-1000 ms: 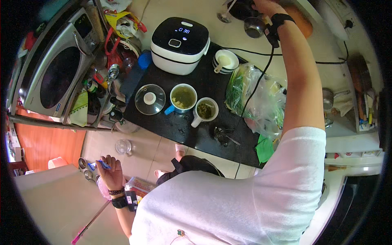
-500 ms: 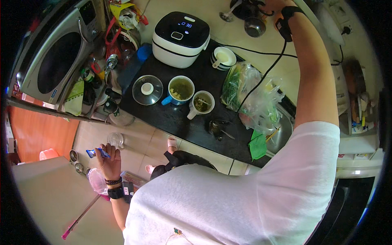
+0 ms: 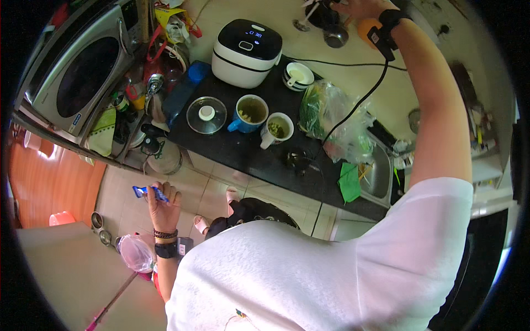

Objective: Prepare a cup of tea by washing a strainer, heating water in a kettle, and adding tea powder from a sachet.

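My left hand (image 3: 165, 211) is held out over the floor at the left, its fingers closed on a small blue packet (image 3: 148, 192). At the top edge my stretched right arm ends in my right hand (image 3: 367, 7), partly cut off and beside dark hanging utensils (image 3: 323, 15); whether it grips one I cannot make out. Below them hangs a small metal cup-shaped utensil (image 3: 335, 36). On the black counter stand a blue mug (image 3: 249, 114) and a white mug (image 3: 277, 130), both holding greenish liquid with bits in it. A glass lid (image 3: 206, 115) with a white knob lies beside them.
A white rice cooker (image 3: 245, 60) stands at the back of the counter, near stacked bowls (image 3: 298, 75). Bagged greens (image 3: 337, 118), a green cloth (image 3: 349, 183) and a sink (image 3: 382, 179) lie to the right. A black cable (image 3: 364, 99) hangs from my right wrist. The microwave (image 3: 88, 71) is at left.
My left hand, still with the blue packet, has shifted slightly right in the picture. My right hand shows more at the top edge, by the hanging utensils. The view has tilted a little.
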